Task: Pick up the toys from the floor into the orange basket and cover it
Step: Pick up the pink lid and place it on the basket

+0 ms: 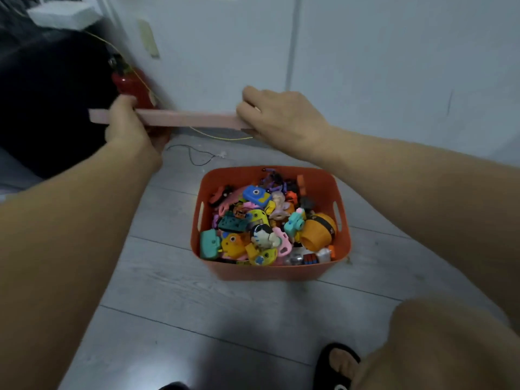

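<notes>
The orange basket [320, 181] stands on the grey floor, filled with several small colourful toys [261, 229]. Above and behind it I hold a flat pink lid [188, 118], seen edge-on and level. My left hand [126, 125] grips the lid near its left end. My right hand [278, 114] grips its right end. The lid hangs in the air, apart from the basket, up and to the left of it.
A white wall [365, 66] and door stand close behind. A red fire extinguisher [132, 85] sits in the left corner beside dark furniture [42, 108]. Thin cables [197, 159] lie on the floor. My knee [450, 347] and sandalled foot [337, 364] are at bottom right.
</notes>
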Demonstrator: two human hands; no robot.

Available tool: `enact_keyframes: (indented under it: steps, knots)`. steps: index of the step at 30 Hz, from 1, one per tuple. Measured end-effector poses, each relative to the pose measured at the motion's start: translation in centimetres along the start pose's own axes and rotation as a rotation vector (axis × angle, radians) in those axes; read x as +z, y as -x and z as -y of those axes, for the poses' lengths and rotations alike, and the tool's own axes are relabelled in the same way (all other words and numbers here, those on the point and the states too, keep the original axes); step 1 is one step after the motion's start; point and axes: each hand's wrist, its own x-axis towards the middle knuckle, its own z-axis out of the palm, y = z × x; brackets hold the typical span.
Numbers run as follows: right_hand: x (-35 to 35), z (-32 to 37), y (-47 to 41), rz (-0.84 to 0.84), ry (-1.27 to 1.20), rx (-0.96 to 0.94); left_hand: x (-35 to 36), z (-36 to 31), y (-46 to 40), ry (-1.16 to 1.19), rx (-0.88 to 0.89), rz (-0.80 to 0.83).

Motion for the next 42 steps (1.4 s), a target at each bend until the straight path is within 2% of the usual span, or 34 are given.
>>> enact_keyframes:
  steps: [3, 8, 12, 16, 19, 21, 24, 27, 29, 32, 37, 40, 42]
  knots:
    - [1.3, -1.8, 7.3, 0.024, -0.018, 0.011, 1.2, 4.6, 2.1, -0.125, -0.075, -0.056]
    - [2.0, 0.1, 15.2, 0.210, -0.140, 0.020, -0.2, 10.9, 3.9, -0.347, -0.214, -0.109]
    - [2.4, 1.6, 20.5, 0.247, -0.163, -0.010, -4.6, 13.3, 3.6, -0.730, -0.061, -0.246]
    - [2.6, 4.1, 23.1, 0.365, -0.264, 0.012, -7.2, 14.1, 5.0, -1.274, 0.228, -0.093]
    - [2.5, 4.7, 23.8, 0.377, -0.300, 0.039, -8.5, 14.7, 5.9, -1.544, 0.351, -0.076]
    - [2.3, 4.5, 23.5, 0.322, -0.368, 0.212, -9.1, 14.8, 6.1, -1.591, 0.357, -0.091]
    - [3.3, 4.3, 22.5, 0.260, -0.478, 0.807, -9.7, 14.4, 6.0, -1.593, 0.364, -0.068]
    - [5.2, 4.2, 21.0, 0.346, -0.666, 1.361, -10.4, 14.0, 5.5, -1.539, 0.372, -0.008]
    - [6.2, 4.1, 20.5, 0.393, -0.829, 1.575, -10.7, 13.8, 5.4, -1.511, 0.373, 0.021]
    - [6.7, 4.3, 20.3, 0.389, -0.689, 1.569, -10.8, 13.8, 5.0, -1.520, 0.320, 0.029]
    - [6.0, 5.9, 20.8, 0.358, -0.512, 1.493, -11.1, 13.5, 4.1, -1.691, 0.198, -0.042]
    - [5.7, 7.2, 21.5, 0.378, -0.478, 1.443, -11.4, 14.0, 3.8, -1.845, 0.228, -0.061]
    - [5.7, 8.1, 21.7, 0.405, -0.498, 1.418, -11.2, 14.7, 3.8, -1.824, 0.282, -0.085]
